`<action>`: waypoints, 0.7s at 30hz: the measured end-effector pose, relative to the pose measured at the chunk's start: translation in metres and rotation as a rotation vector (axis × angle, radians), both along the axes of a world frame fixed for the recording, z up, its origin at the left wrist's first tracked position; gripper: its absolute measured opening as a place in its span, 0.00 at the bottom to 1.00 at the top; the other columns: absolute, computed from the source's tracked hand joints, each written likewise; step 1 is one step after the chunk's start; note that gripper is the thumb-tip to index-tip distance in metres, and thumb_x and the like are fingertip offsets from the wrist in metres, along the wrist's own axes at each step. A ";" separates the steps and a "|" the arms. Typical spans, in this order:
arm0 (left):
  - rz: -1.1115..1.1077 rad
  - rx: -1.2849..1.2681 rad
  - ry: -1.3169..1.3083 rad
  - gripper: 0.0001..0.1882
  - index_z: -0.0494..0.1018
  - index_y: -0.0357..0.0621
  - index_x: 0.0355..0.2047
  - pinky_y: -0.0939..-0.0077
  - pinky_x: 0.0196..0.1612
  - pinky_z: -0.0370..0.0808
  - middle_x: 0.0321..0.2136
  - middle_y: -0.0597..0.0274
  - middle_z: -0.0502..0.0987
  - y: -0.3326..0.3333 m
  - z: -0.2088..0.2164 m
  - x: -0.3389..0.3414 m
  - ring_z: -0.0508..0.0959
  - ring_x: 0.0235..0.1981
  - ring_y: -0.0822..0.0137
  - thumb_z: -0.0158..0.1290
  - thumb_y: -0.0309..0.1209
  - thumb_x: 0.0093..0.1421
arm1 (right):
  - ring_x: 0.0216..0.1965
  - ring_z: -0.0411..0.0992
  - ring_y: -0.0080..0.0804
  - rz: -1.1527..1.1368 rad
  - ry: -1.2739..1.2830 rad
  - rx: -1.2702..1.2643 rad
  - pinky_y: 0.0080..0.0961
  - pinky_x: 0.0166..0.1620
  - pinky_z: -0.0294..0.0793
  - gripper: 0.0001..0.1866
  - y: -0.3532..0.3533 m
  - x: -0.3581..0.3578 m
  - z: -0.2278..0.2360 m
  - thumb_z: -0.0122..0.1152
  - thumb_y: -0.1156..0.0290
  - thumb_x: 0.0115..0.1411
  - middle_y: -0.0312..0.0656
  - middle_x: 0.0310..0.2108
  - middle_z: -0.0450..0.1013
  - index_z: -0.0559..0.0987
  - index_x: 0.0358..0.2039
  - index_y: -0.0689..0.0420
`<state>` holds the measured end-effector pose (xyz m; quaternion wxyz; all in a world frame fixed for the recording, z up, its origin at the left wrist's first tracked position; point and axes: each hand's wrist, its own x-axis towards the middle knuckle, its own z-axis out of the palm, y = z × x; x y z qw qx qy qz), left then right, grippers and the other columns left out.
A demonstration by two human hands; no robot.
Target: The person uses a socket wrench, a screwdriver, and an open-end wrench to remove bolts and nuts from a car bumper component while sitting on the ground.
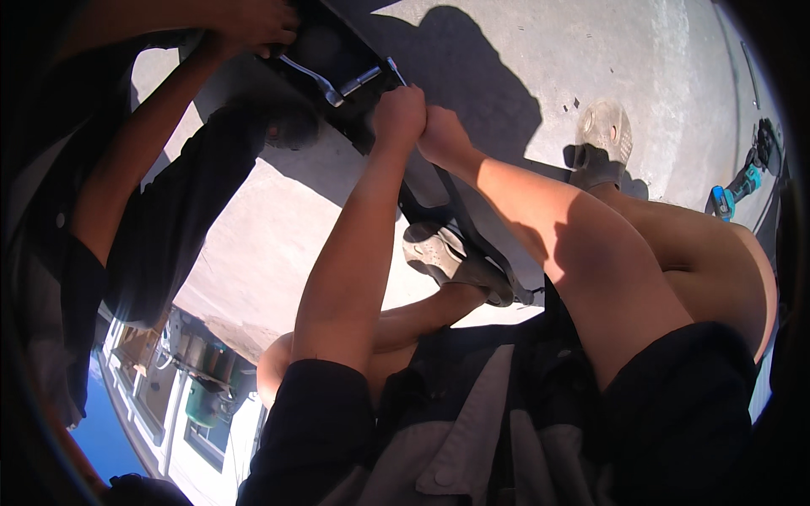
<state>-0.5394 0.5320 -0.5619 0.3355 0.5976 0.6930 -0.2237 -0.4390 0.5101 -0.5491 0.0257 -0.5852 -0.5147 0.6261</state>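
Note:
My left hand (399,114) is closed round a slim silver tool (395,67), whose bright end sticks out beyond the fingers; its exact kind is hidden. Against it lies my right hand (445,137), also closed, and what it holds cannot be seen. Both are over a long black metal frame part (434,190) that runs between my feet. Just left of my hands, a silver ratchet wrench (316,78) with a socket extension (361,80) rests at the black part. A co-worker's hand (257,25) is near the ratchet's far end.
The co-worker's dark trouser leg (190,202) stands close on the left. My clog-shod feet (447,253) are on the concrete (666,110), either side of the frame part. A teal cordless power tool (736,192) lies far right. Machinery with a green tank (207,401) stands lower left.

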 end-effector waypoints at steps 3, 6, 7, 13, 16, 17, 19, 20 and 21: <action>0.202 -0.071 0.039 0.11 0.79 0.39 0.38 0.63 0.37 0.81 0.34 0.48 0.81 0.010 0.018 0.018 0.82 0.39 0.53 0.47 0.28 0.62 | 0.40 0.74 0.57 0.025 0.024 0.010 0.42 0.42 0.73 0.10 -0.004 0.012 -0.020 0.57 0.70 0.56 0.59 0.33 0.76 0.80 0.32 0.64; 0.259 -0.217 0.090 0.12 0.79 0.40 0.36 0.64 0.37 0.81 0.34 0.50 0.81 0.016 0.014 0.020 0.82 0.39 0.53 0.47 0.31 0.64 | 0.39 0.74 0.57 0.058 0.078 0.033 0.42 0.42 0.73 0.10 -0.007 0.014 -0.030 0.57 0.70 0.56 0.59 0.33 0.76 0.80 0.33 0.64; 0.271 -0.251 0.109 0.13 0.79 0.40 0.35 0.65 0.37 0.81 0.35 0.49 0.81 0.015 0.012 0.020 0.82 0.38 0.53 0.46 0.32 0.65 | 0.39 0.74 0.57 0.065 0.101 0.052 0.42 0.43 0.73 0.10 -0.007 0.014 -0.032 0.57 0.70 0.56 0.58 0.33 0.76 0.80 0.33 0.64; 0.417 -0.010 -0.063 0.21 0.76 0.34 0.34 0.61 0.41 0.78 0.34 0.41 0.79 -0.002 0.008 0.027 0.81 0.38 0.49 0.40 0.40 0.68 | 0.39 0.75 0.55 0.172 0.107 0.048 0.39 0.42 0.74 0.10 0.016 0.030 -0.038 0.59 0.69 0.54 0.56 0.32 0.77 0.80 0.32 0.62; 0.557 -0.008 -0.098 0.21 0.74 0.31 0.36 0.58 0.43 0.77 0.34 0.39 0.79 -0.001 0.007 0.029 0.80 0.39 0.46 0.42 0.40 0.67 | 0.37 0.76 0.53 0.216 0.120 0.078 0.37 0.40 0.74 0.09 0.017 0.034 -0.046 0.60 0.68 0.53 0.55 0.31 0.77 0.81 0.31 0.60; 0.618 -0.013 -0.095 0.21 0.74 0.31 0.36 0.58 0.43 0.77 0.34 0.39 0.79 -0.001 0.008 0.028 0.80 0.39 0.46 0.42 0.40 0.66 | 0.36 0.76 0.51 0.202 0.133 0.047 0.37 0.40 0.74 0.09 0.017 0.032 -0.043 0.60 0.68 0.53 0.55 0.30 0.77 0.81 0.29 0.60; 0.730 -0.054 -0.060 0.21 0.73 0.31 0.37 0.58 0.44 0.77 0.35 0.39 0.78 0.000 0.008 0.025 0.80 0.38 0.46 0.43 0.41 0.65 | 0.34 0.77 0.49 0.176 0.160 -0.016 0.36 0.38 0.74 0.09 0.015 0.025 -0.037 0.59 0.67 0.53 0.53 0.27 0.77 0.81 0.26 0.59; 0.782 -0.072 -0.049 0.20 0.73 0.31 0.37 0.58 0.44 0.77 0.35 0.39 0.78 0.004 0.011 0.024 0.80 0.38 0.46 0.44 0.41 0.65 | 0.33 0.77 0.48 0.153 0.181 -0.061 0.35 0.38 0.74 0.09 0.015 0.022 -0.040 0.59 0.67 0.53 0.53 0.26 0.77 0.81 0.24 0.59; 0.746 -0.067 -0.058 0.21 0.72 0.31 0.38 0.58 0.43 0.77 0.36 0.40 0.78 0.007 0.014 0.022 0.80 0.38 0.46 0.44 0.41 0.64 | 0.32 0.77 0.47 0.130 0.202 -0.106 0.35 0.37 0.74 0.09 0.013 0.019 -0.043 0.60 0.66 0.52 0.52 0.25 0.77 0.81 0.23 0.58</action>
